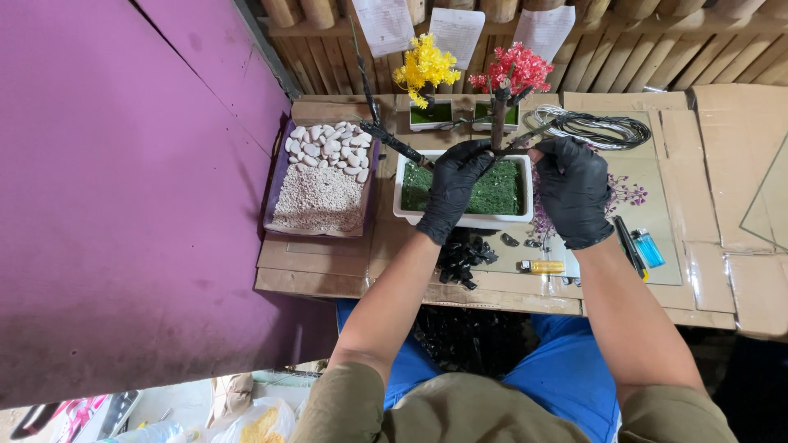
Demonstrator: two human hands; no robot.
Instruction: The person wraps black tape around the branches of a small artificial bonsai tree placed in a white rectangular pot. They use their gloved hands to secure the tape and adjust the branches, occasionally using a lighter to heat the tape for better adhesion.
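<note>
Gripping dark branch [498, 123] btwn both hands [513, 168].

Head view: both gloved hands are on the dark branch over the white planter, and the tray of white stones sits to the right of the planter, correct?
Not quite. In the head view the tray of white stones sits left of the white planter, not right. The left hand and right hand, both black-gloved, do meet at the dark branch over it.

I see three white paper sheets [457, 33] hanging on the wooden slat wall at the top, rectangular, with dark print too small to read. A clear plastic bag of yellow stuff [261, 422] lies on the floor at lower left.
</note>
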